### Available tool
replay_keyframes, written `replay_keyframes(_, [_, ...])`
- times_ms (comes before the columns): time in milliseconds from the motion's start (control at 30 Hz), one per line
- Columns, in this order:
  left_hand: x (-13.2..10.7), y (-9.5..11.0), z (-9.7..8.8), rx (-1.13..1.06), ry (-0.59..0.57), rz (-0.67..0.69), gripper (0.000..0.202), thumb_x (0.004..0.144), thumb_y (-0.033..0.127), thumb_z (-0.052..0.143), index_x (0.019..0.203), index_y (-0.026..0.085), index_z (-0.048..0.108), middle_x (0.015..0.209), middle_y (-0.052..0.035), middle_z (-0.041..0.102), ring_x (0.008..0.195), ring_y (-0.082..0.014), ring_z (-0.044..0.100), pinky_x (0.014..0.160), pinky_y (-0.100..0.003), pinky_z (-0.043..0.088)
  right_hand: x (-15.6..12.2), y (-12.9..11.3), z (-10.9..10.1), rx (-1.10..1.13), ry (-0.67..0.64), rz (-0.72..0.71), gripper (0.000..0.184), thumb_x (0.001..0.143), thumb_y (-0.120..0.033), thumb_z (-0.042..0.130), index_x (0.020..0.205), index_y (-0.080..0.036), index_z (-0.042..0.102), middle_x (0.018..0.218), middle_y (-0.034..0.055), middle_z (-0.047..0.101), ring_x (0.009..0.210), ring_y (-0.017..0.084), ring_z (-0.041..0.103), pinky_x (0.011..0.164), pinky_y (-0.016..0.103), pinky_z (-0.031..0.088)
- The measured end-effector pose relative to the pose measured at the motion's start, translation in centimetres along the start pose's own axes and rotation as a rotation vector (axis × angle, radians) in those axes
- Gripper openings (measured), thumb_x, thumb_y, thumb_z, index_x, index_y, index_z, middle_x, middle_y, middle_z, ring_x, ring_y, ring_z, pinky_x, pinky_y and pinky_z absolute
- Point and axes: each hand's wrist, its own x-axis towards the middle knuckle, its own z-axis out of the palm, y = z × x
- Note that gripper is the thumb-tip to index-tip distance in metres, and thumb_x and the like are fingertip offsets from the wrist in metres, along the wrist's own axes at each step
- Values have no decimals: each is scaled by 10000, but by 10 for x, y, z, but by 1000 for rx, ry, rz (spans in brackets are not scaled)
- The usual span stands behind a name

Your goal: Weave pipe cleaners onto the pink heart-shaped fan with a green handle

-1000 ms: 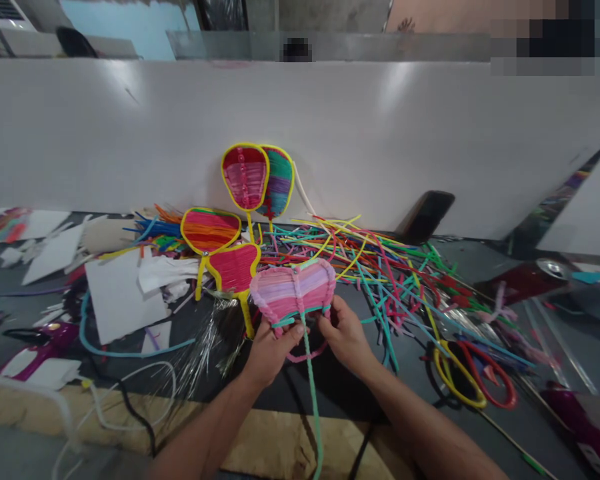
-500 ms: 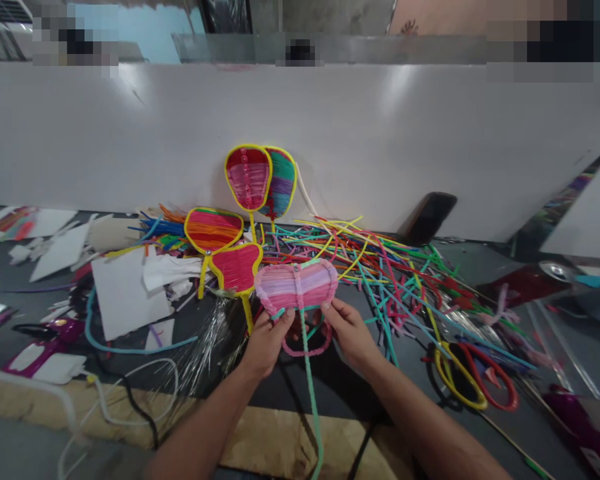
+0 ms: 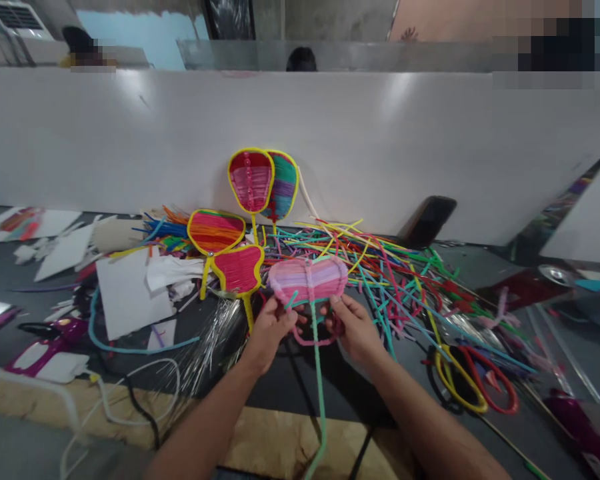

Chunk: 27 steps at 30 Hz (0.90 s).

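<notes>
Both hands grip the lower rim of a pink and lilac woven fan (image 3: 307, 279) made of fuzzy craft sticks. My left hand (image 3: 269, 328) pinches its left lower edge, my right hand (image 3: 356, 327) its right lower edge. A loose teal stick (image 3: 319, 373) hangs down from the fan's middle toward me, and a pink loop (image 3: 313, 340) droops under it between the hands. Just left of it lies a red fan with a yellow rim (image 3: 237, 270).
A heap of coloured craft sticks (image 3: 390, 273) spreads to the right. Two finished fans (image 3: 263, 181) lean on the white partition (image 3: 130, 140). Another fan (image 3: 215, 231), white paper pieces (image 3: 127, 293), a purple glue gun (image 3: 45, 340) with its cable, and red and yellow rings (image 3: 475, 387) lie around.
The fan and both hands have shifted a little forward and to the right, away from me. The fan has tilted flatter toward the table.
</notes>
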Motion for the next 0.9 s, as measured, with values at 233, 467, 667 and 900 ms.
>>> replay_keyframes(233, [-2,-1,-2,330,261,360,348,664,263,706,971,203,553,985,-55,582,922,-182,570,821,-300,452,1,-20,-2,104,68,-110,242,689,-404,723,720,-211,581,733,-2,654,570,112,579,507,228,449])
replay_keyframes(467, [-20,2,15,773,-37,509,640,612,173,719,1218,222,518,1276,-107,500,1222,-286,425,1035,-421,320,-24,-30,10,-69,-190,-168,302,739,-351,694,1019,-252,637,935,30,662,777,145,619,714,281,505])
replay_keyframes(667, [-24,-1,25,241,-115,182,491,691,132,638,1161,236,544,1174,-78,598,1040,-248,585,880,-375,472,-46,-36,15,-458,-348,-372,334,830,-273,580,1164,-259,596,1044,62,656,942,203,594,860,377,459])
replay_keyframes(900, [-24,15,17,-204,-24,14,487,657,157,722,1081,251,503,1117,-49,578,967,-271,641,724,-342,532,-27,-56,-6,-380,236,-617,210,797,-337,616,979,-232,613,890,25,605,767,148,546,698,280,461])
